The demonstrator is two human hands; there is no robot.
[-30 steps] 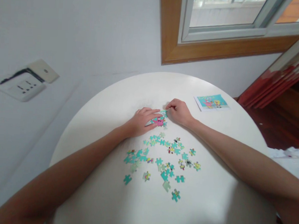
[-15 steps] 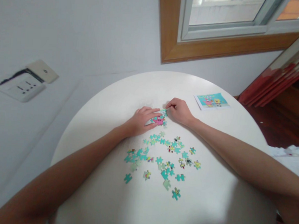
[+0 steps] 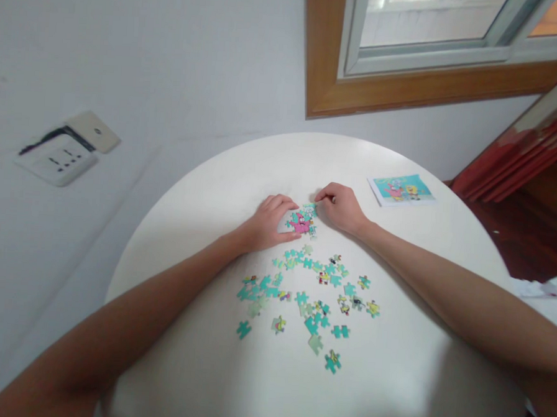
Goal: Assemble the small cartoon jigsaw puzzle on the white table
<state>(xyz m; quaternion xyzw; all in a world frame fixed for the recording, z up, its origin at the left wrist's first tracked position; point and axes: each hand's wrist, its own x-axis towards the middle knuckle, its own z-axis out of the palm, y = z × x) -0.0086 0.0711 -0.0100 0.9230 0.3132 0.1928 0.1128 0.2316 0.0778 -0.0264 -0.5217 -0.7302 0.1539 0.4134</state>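
Observation:
A small joined section of jigsaw puzzle, with a pink cartoon figure on teal, lies toward the far side of the round white table. My left hand frames its left side, thumb along the near edge and forefinger at the far edge, the figure showing between them. At the section's upper right corner, my right hand is closed, fingertips pinched at a puzzle piece; the fingers partly hide it. Loose puzzle pieces, mostly teal with some yellow and pale green, are scattered closer to me.
A picture card showing pink and yellow cartoon figures lies beyond my right hand. The table's curved far edge is near the wall with a window. A wall socket is at left, a red curtain at right.
My left fingers have drawn back off the top of the joined section, uncovering more of the pink figure. My right hand stays at its corner. The view has shifted slightly.

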